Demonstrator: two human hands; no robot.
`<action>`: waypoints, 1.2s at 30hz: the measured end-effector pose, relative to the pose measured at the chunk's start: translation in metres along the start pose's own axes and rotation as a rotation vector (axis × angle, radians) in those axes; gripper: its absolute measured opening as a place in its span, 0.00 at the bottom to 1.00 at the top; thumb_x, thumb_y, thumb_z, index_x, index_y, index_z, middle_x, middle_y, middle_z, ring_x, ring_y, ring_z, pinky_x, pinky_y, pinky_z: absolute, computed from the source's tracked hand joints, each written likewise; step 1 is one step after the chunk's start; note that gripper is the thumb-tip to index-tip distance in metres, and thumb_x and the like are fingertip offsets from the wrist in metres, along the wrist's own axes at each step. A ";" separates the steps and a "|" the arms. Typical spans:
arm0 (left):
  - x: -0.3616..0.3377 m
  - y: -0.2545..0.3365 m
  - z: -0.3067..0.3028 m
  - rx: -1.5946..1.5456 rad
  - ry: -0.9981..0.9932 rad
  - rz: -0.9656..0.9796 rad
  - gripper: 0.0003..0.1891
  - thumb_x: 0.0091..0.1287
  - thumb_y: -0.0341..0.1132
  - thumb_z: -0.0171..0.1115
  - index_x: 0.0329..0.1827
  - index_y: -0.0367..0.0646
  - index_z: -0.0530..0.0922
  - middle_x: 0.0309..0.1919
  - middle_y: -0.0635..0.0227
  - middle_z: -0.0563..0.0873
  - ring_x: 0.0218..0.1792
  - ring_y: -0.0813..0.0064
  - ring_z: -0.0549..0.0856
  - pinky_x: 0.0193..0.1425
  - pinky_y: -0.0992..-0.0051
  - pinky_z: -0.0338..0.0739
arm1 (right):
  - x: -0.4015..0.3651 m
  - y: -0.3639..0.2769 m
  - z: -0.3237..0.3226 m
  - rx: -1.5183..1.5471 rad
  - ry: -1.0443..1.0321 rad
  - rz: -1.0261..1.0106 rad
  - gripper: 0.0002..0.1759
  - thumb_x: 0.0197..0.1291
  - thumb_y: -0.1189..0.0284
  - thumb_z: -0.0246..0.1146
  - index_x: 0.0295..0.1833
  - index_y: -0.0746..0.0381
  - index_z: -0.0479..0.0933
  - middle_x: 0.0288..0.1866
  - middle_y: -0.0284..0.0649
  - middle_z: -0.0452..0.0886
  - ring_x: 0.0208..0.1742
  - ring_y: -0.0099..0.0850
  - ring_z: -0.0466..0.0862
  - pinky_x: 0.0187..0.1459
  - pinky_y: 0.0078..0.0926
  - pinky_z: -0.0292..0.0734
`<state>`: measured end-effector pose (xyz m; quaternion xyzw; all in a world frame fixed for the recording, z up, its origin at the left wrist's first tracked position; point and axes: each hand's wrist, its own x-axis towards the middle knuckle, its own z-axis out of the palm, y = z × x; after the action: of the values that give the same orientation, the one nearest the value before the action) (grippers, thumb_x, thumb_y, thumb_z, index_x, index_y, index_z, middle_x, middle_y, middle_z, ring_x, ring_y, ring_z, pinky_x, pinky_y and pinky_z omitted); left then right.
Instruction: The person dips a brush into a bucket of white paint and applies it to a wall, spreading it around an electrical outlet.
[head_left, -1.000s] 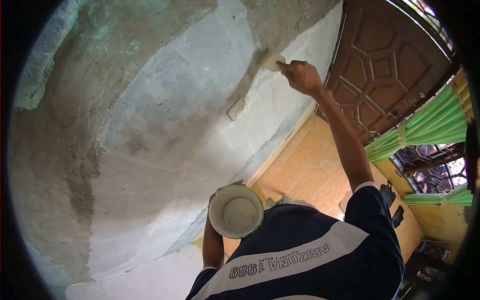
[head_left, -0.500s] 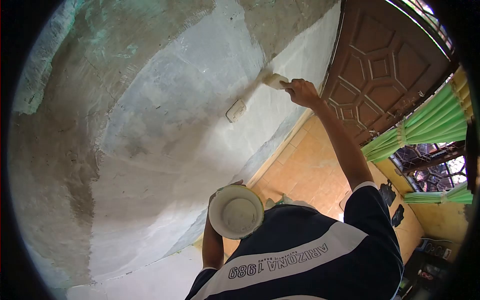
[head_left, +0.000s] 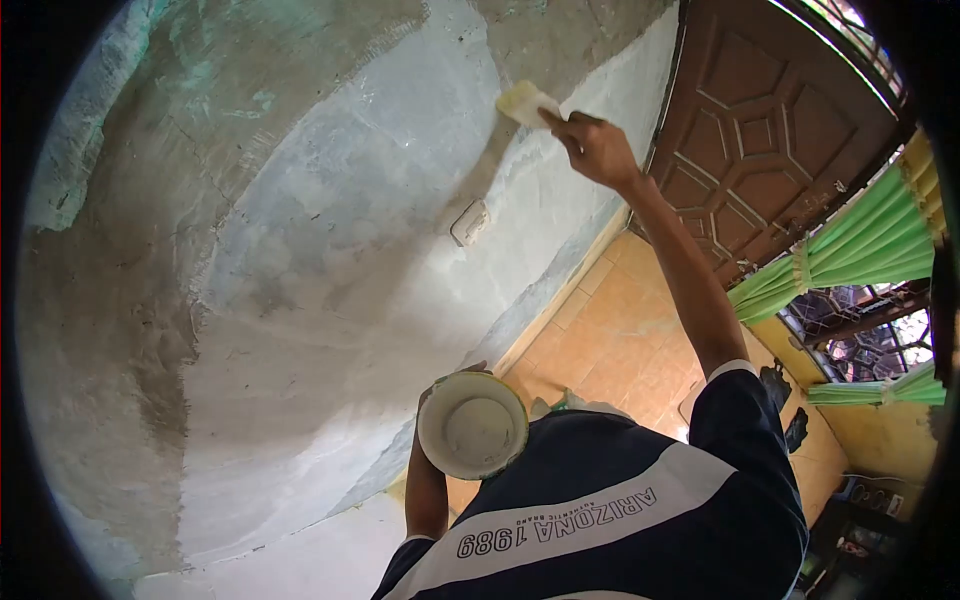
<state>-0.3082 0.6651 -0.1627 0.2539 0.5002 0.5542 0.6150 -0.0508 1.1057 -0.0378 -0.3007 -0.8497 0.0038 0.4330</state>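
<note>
My right hand [head_left: 592,145] grips the handle of a wide brush [head_left: 527,104], whose pale yellowish bristles are at the wall [head_left: 340,200] near the border between white coating and bare brown-grey plaster. My left hand [head_left: 428,398] holds a round pale bucket [head_left: 473,425] in front of my body; most of its fingers are hidden behind the bucket. Whitish material shows inside the bucket. A wall switch plate [head_left: 469,223] with smeared edges lies below the brush in the view.
Beyond my right hand stands a brown panelled door [head_left: 765,130]. Green curtains [head_left: 860,245] hang at a barred window on the right. Orange floor tiles [head_left: 625,320] run along the wall's base. Dark items [head_left: 855,540] are at the lower right.
My right hand has moved the brush up and slightly left in the view, away from the switch plate. My left hand and the bucket have barely moved.
</note>
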 end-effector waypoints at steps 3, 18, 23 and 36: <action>-0.001 -0.007 -0.005 0.033 0.003 0.048 0.22 0.84 0.32 0.64 0.77 0.34 0.84 0.61 0.59 0.94 0.54 0.69 0.95 0.61 0.67 0.91 | -0.030 0.014 0.027 -0.043 -0.110 0.041 0.23 0.74 0.72 0.68 0.71 0.47 0.89 0.39 0.46 0.90 0.40 0.50 0.92 0.42 0.46 0.89; -0.011 -0.004 -0.002 -0.043 0.062 -0.030 0.22 0.85 0.34 0.64 0.77 0.35 0.84 0.60 0.60 0.94 0.53 0.70 0.94 0.59 0.68 0.91 | 0.007 -0.010 -0.022 -0.045 -0.040 0.047 0.24 0.72 0.72 0.68 0.71 0.45 0.91 0.37 0.45 0.90 0.38 0.49 0.91 0.40 0.47 0.87; -0.016 0.005 0.005 -0.042 0.044 -0.032 0.23 0.85 0.35 0.63 0.78 0.34 0.83 0.60 0.60 0.94 0.53 0.70 0.94 0.59 0.68 0.92 | -0.008 -0.007 0.006 -0.014 -0.076 0.121 0.24 0.73 0.71 0.68 0.72 0.44 0.90 0.40 0.45 0.91 0.42 0.49 0.92 0.44 0.49 0.88; -0.010 0.003 0.003 -0.044 0.039 -0.006 0.23 0.84 0.33 0.64 0.78 0.34 0.83 0.61 0.58 0.94 0.54 0.69 0.95 0.60 0.67 0.91 | -0.024 0.017 0.012 -0.151 -0.271 0.147 0.17 0.72 0.71 0.70 0.63 0.48 0.94 0.42 0.49 0.93 0.45 0.50 0.94 0.46 0.49 0.90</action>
<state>-0.3059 0.6575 -0.1563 0.2281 0.5006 0.5679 0.6122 -0.0405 1.1105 -0.0673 -0.3906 -0.8739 0.0121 0.2890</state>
